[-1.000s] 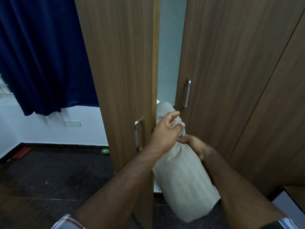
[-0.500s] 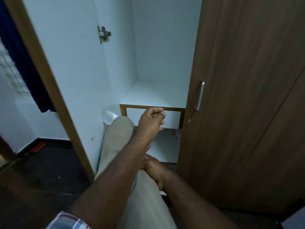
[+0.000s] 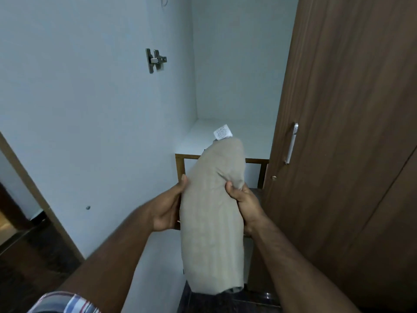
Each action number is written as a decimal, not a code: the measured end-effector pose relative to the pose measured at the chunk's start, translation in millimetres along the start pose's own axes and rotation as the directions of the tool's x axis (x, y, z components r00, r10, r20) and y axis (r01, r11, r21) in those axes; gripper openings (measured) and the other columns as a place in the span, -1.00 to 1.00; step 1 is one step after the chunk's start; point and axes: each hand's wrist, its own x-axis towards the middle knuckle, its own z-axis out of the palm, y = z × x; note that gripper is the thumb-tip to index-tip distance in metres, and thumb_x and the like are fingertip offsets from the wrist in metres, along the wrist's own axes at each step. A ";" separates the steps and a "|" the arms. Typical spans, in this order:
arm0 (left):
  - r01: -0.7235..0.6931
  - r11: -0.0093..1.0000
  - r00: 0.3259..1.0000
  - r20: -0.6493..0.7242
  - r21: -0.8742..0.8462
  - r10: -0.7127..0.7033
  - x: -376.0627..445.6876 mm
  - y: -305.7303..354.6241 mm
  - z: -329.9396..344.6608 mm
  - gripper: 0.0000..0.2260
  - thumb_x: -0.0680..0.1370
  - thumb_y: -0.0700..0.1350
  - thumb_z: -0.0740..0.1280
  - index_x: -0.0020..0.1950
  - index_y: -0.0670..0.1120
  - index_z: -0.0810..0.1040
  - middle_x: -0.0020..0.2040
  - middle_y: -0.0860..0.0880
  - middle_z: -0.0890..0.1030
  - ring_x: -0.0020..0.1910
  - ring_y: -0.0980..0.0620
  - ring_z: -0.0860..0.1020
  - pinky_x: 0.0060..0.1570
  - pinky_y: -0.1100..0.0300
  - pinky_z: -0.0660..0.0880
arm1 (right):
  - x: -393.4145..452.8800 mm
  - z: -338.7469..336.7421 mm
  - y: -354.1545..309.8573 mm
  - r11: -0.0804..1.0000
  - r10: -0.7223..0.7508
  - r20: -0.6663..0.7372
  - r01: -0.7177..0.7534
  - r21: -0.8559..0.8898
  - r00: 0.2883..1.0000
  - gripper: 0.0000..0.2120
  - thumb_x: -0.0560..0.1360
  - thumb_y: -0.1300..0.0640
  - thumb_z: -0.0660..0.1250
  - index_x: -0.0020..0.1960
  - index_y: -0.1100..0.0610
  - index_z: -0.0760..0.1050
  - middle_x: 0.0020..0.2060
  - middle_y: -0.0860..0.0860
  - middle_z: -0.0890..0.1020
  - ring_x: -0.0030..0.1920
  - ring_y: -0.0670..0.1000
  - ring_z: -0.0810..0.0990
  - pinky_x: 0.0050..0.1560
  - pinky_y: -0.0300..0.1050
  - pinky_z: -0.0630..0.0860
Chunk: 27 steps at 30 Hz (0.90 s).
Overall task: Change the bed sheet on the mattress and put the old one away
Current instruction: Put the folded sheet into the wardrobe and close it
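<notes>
While only the head view is available, it shows both hands on the rolled beige fabric bed sheet bundle (image 3: 213, 213), held upright-ish in front of an open wardrobe. Left hand (image 3: 168, 208) grips the bundle's left side about mid-height, thumb pointing up along the cloth, fingers wrapped behind and out of sight. Right hand (image 3: 243, 199) clamps the right side at about the same height, thumb (image 3: 230, 187) pressed into the fabric and pinching a fold. Bundle's top end leans away from the camera toward the white wardrobe shelf (image 3: 252, 134); cannot tell if it touches the shelf edge. Small white printed care label (image 3: 223, 132) sticks out of the bundle's top. Bottom end hangs free, above the dark floor (image 3: 33, 267).

Wardrobe: white inner side of the open left door (image 3: 90, 109) fills the left half, with a metal hinge plate (image 3: 155, 60) fixed on it. Brown wood-grain right door (image 3: 349, 132) is closed, with a vertical silver bar handle (image 3: 291, 143) and a small round lock (image 3: 273, 177) below it. Wood-edged frame (image 3: 187, 157) runs under the shelf, behind the bundle. Striped plaid shirt sleeve (image 3: 65, 302) visible at lower left on the left arm.
</notes>
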 end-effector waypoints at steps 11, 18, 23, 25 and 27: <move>-0.384 0.897 0.921 -0.161 -0.219 0.355 41.7 17.9 -11.3 -0.44 0.33 -0.26 0.52 0.33 -0.15 0.54 0.17 -0.24 0.66 0.13 -0.29 0.65 0.06 -0.22 0.60 | 11.3 22.4 20.6 0.979 -0.141 -0.008 0.138 -0.152 0.990 -0.28 0.35 0.13 0.55 0.43 -0.06 0.33 0.25 -0.01 0.63 0.22 0.03 0.64 0.19 0.04 0.61; -0.363 0.889 0.926 -0.216 -0.281 0.310 82.3 30.9 -26.3 -0.49 0.39 -0.21 0.53 0.33 -0.16 0.56 0.19 -0.25 0.65 0.13 -0.29 0.65 0.08 -0.28 0.59 | 50.3 20.0 29.7 0.905 -0.285 -0.009 0.266 -0.333 0.959 -0.22 0.35 0.20 0.54 0.47 -0.15 0.32 0.27 -0.13 0.59 0.26 -0.04 0.59 0.21 0.00 0.59; -0.400 0.880 0.910 -0.228 -0.258 0.347 126.2 74.5 -20.6 -0.52 0.40 -0.21 0.53 0.32 -0.14 0.56 0.15 -0.23 0.68 0.10 -0.27 0.67 0.00 -0.22 0.62 | 104.6 0.1 9.2 0.877 -0.350 -0.057 0.306 -0.370 0.935 -0.23 0.37 0.17 0.53 0.49 -0.11 0.32 0.30 -0.10 0.58 0.28 0.01 0.59 0.30 0.20 0.53; -0.425 0.879 0.898 -0.220 -0.217 0.380 148.0 101.3 -18.0 -0.47 0.38 -0.18 0.53 0.34 -0.14 0.55 0.16 -0.23 0.67 0.12 -0.27 0.66 0.05 -0.25 0.60 | 134.4 -8.0 -8.3 0.867 -0.378 -0.040 0.338 -0.366 0.925 -0.24 0.39 0.19 0.52 0.51 -0.08 0.31 0.31 -0.07 0.57 0.30 0.03 0.58 0.31 0.20 0.52; -0.443 0.879 0.887 -0.229 -0.178 0.401 172.7 133.8 -16.3 -0.47 0.38 -0.13 0.53 0.35 -0.14 0.55 0.16 -0.22 0.67 0.12 -0.25 0.66 0.05 -0.22 0.61 | 167.9 -14.7 -32.5 0.851 -0.412 -0.022 0.377 -0.366 0.911 -0.27 0.41 0.20 0.51 0.51 -0.05 0.33 0.32 -0.07 0.57 0.30 0.02 0.57 0.30 0.15 0.53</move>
